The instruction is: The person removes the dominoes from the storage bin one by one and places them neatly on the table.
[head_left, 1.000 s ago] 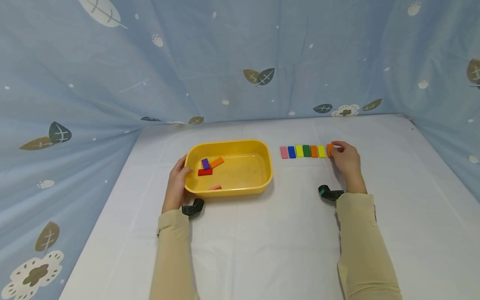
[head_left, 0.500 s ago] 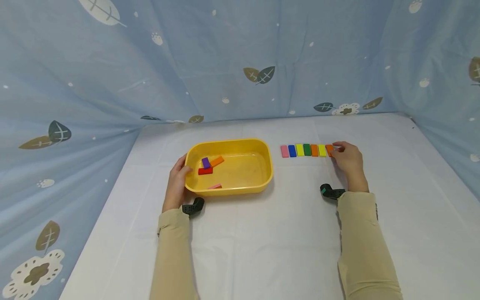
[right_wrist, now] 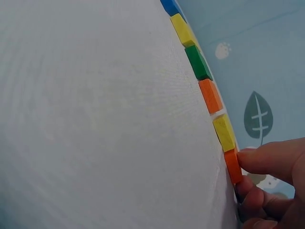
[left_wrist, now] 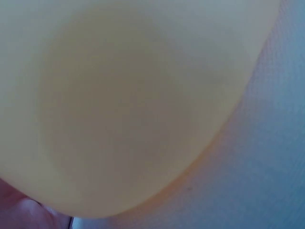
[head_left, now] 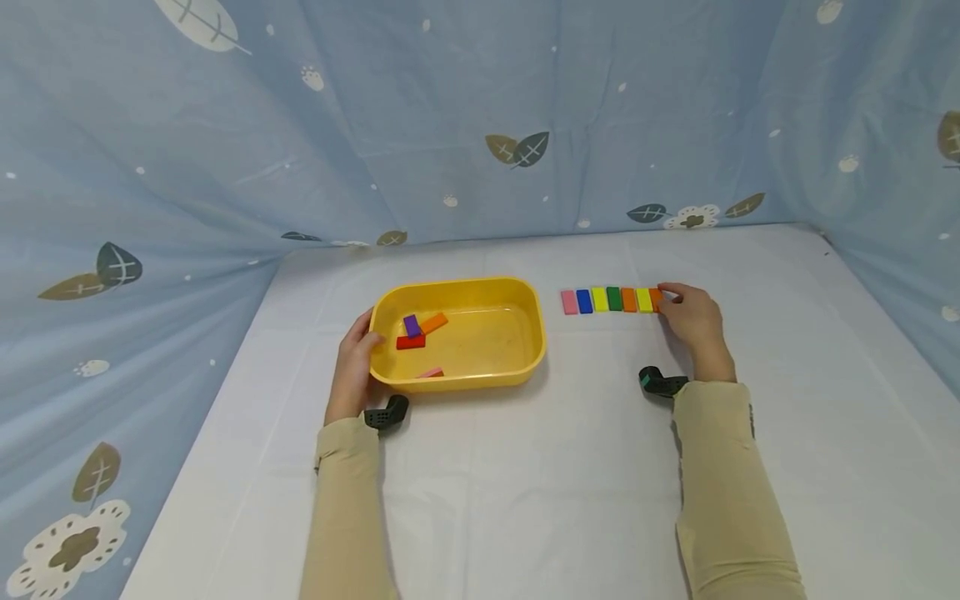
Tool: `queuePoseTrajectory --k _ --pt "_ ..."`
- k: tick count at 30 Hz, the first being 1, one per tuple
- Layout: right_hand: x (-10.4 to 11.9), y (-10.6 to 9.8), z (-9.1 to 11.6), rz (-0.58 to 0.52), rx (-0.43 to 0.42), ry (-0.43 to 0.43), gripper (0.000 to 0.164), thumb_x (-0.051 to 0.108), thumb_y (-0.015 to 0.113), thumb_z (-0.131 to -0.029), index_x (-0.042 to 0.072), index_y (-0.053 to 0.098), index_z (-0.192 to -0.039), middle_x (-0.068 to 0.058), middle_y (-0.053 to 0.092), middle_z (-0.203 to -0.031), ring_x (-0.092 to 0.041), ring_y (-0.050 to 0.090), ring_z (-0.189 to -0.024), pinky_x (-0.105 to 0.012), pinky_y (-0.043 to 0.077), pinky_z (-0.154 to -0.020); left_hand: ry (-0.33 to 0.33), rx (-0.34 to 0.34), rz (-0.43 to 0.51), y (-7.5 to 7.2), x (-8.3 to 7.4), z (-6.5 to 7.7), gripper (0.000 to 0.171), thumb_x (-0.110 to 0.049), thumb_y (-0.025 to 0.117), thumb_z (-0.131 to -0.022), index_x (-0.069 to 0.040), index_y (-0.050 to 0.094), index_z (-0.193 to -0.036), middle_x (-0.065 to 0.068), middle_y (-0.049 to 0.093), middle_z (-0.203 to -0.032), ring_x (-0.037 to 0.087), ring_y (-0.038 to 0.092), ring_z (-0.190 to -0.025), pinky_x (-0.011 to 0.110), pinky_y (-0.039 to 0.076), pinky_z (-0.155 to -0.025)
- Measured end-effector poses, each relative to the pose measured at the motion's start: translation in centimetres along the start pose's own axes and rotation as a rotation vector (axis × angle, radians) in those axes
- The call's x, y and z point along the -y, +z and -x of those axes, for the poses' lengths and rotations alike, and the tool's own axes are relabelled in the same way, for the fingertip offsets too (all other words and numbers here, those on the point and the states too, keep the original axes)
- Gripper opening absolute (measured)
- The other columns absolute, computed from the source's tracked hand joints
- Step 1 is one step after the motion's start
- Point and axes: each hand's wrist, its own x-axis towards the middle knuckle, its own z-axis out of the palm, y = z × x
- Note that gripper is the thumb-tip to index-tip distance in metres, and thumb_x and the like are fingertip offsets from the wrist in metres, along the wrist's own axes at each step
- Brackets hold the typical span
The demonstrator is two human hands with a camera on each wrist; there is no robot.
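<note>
The right hand (head_left: pixel 692 323) has just slid the orange block (right_wrist: pixel 233 166) it pinches up against the yellow block (right_wrist: pixel 224 132), making seven at the row's (head_left: pixel 614 299) right end, while the left hand (head_left: pixel 349 373) grips the tray (head_left: pixel 472 384).

Wide passage in front, obstacles beyond
The white table (head_left: pixel 525 492) lies open between the sleeves (head_left: pixel 348 508); farther back, the yellow tray (head_left: pixel 480 384) and left hand (head_left: pixel 351 367) block the left side, then a narrow gap, then the blocks (head_left: pixel 615 299) (low, laid flat) with the right hand (head_left: pixel 693 321) at their right end; blue cloth (head_left: pixel 450 125) walls off the back.
</note>
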Motion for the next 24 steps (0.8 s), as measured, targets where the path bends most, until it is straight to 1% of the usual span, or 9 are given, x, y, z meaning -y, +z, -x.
queuePoseTrajectory --k 3,8,15,21,24 --pt "0.02 -0.06 -0.02 0.01 0.007 -0.006 0.044 0.021 0.039 -0.09 0.006 0.044 -0.131 -0.026 0.046 -0.12 -0.039 0.043 -0.103 -0.053 0.036 -0.086 0.0 -0.003 0.002 0.02 0.03 -0.05 0.052 -0.01 0.038 -0.086 -0.025 0.038 -0.136 -0.002 0.035 -0.138 0.022 0.04 -0.117 0.035 0.037 -0.095" --pt "0.12 -0.2 0.03 0.006 0.01 0.001 0.044 0.02 0.039 -0.09 0.005 0.044 -0.131 -0.026 0.047 -0.119 -0.038 0.044 -0.1 -0.052 0.036 -0.084 0.002 -0.013 -0.027 -0.01 -0.01 -0.11 0.051 -0.011 0.038 -0.086 -0.024 0.039 -0.135 -0.003 0.034 -0.138 0.02 0.039 -0.118 0.034 0.036 -0.097" --pt "0.24 -0.37 0.11 -0.015 0.01 0.008 0.044 0.019 0.041 -0.089 0.004 0.044 -0.13 -0.025 0.048 -0.115 -0.036 0.044 -0.095 -0.05 0.038 -0.081 0.004 -0.002 -0.01 -0.09 -0.13 -0.09 0.052 -0.011 0.038 -0.086 -0.023 0.038 -0.136 -0.003 0.032 -0.14 0.021 0.037 -0.12 0.035 0.033 -0.098" --pt "0.42 -0.29 -0.06 0.017 0.048 0.029 0.044 0.021 0.037 -0.091 0.007 0.042 -0.133 -0.026 0.044 -0.122 -0.039 0.041 -0.104 -0.054 0.034 -0.088 0.007 0.0 -0.014 -0.1 -0.19 0.01 0.052 -0.011 0.038 -0.086 -0.023 0.037 -0.136 -0.003 0.032 -0.14 0.021 0.037 -0.12 0.035 0.033 -0.098" --pt "0.37 -0.23 -0.17 0.025 0.057 0.034 0.044 0.021 0.037 -0.092 0.006 0.041 -0.133 -0.027 0.043 -0.123 -0.04 0.04 -0.106 -0.055 0.032 -0.09 0.009 0.003 -0.011 -0.1 -0.15 -0.03 0.052 -0.01 0.038 -0.086 -0.023 0.037 -0.137 -0.003 0.032 -0.14 0.021 0.036 -0.121 0.035 0.033 -0.099"
